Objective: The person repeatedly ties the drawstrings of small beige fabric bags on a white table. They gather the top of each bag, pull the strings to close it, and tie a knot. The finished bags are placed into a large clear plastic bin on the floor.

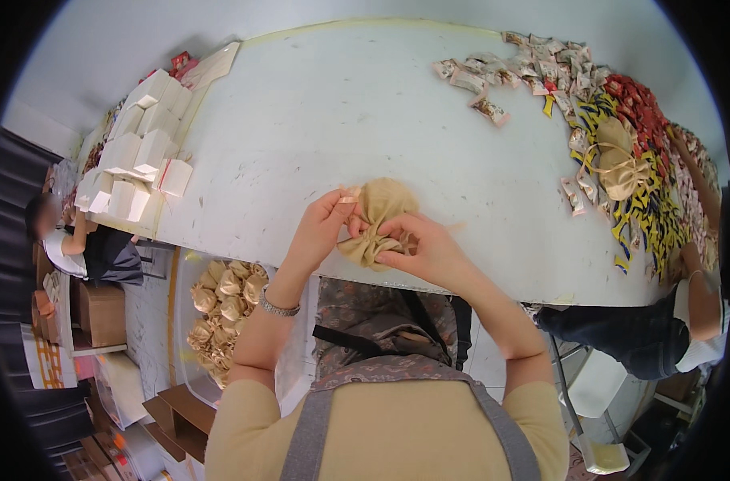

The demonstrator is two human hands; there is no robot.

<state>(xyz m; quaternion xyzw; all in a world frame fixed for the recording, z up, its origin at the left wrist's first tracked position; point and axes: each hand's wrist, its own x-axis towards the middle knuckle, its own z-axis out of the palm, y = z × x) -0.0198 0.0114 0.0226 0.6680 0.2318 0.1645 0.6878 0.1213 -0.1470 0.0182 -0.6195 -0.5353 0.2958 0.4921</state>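
A gold satin drawstring pouch [389, 198] lies at the near edge of the white table, its gathered neck towards me. My left hand [330, 219] pinches a gold ribbon [347, 199] at the pouch's left side. On the right, my right hand [418, 243] grips the bunched fabric at the neck between thumb and fingers. A short ribbon end shows past the right hand. The pouch looks rounded; its contents are hidden.
White boxes [145, 132] are stacked at the left. Wrapped sweets [545, 66] and another gold pouch [621, 159] lie at the right. Below the table edge, a plastic bin [187, 355] holds several filled pouches. One person [70, 240] sits left, another [630, 337] right.
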